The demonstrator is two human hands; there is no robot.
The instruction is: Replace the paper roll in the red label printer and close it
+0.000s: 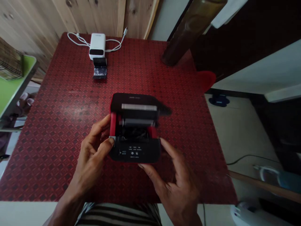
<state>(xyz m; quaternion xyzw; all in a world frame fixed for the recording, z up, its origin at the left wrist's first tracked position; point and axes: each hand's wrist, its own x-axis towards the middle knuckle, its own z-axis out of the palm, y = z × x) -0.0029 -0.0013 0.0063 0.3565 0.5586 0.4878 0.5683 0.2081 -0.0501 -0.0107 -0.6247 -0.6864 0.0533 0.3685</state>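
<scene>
A red and black portable label printer (135, 150) sits at the middle of the table, its black lid (138, 99) raised and partly smeared by motion. Inside, a pale strip and a roller show under the lid; the depth of the compartment is dark. My left hand (90, 157) grips the printer's left side, with the thumb pressed on a grey tab at the front left corner. At the front right corner, my right hand (175, 183) holds the printer between its thumb at the front edge and its fingers at the right side.
The table (70, 131) has a red patterned cover. Toward its back stand a white power bank (97, 42) with a white cable (115, 47), and a small black piece with a shiny striped face (100, 71). A brown post (181, 47) rises at the back right.
</scene>
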